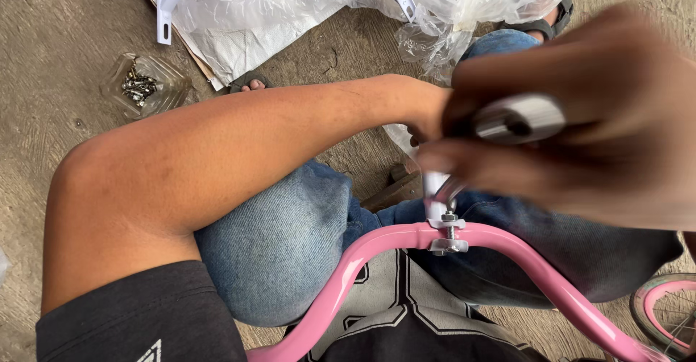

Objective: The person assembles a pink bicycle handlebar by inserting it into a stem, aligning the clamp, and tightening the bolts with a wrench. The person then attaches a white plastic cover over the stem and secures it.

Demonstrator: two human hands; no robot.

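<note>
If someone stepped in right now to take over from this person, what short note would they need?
Right hand: closed round a silver tool handle, blurred, close to the camera.
Left hand: mostly hidden behind the right one; what it holds cannot be seen.
Pink handlebar: lies across the lap, with a silver clamp and bolt at its middle and the tool's end meeting the bolt.
Clear tray of small metal fasteners: on the ground, upper left, beside plastic wrapping.
Pink wheel rim: lower right.
Whether the bolt is tight cannot be told.

The right hand [580, 115] is hemmed in: pink frame tube [377, 249] and bolt clamp [448, 233] just below, left forearm [239, 151] beside it; bare floor [58, 28] beyond lies open.
</note>
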